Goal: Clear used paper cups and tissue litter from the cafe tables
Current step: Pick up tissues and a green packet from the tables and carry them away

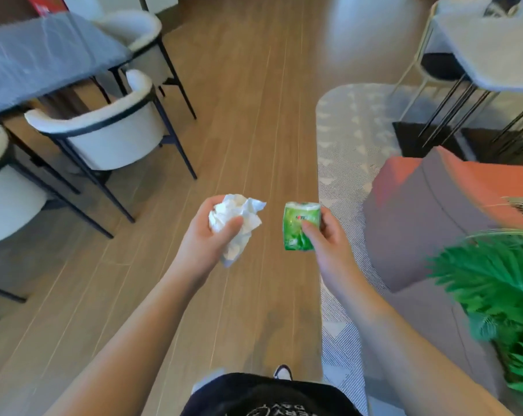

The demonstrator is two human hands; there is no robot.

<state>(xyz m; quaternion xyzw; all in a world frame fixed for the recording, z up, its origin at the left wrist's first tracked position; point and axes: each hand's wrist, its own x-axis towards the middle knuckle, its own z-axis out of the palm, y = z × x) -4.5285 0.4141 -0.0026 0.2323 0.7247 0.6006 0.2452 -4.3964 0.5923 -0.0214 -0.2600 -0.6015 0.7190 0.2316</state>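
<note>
Left hand (207,235) clutches crumpled white tissue (234,223), right hand (326,235) pinches green tissue pack (299,226), both held over wood floor (239,115) | right of grip: patterned rug (344,139), grey-orange sofa (434,211), green plant (494,280) | left, ahead: dark table (44,64), white chairs (104,136) | far right: light table (494,52)

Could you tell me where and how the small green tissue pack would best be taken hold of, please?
Probably across its narrow sides at mid-height, coming from its right. The green tissue pack is a small, soft, upright block, so a thumb on the front and fingers behind can span it. The right hand holds it this way, while the left hand grips the crumpled tissue.
</note>
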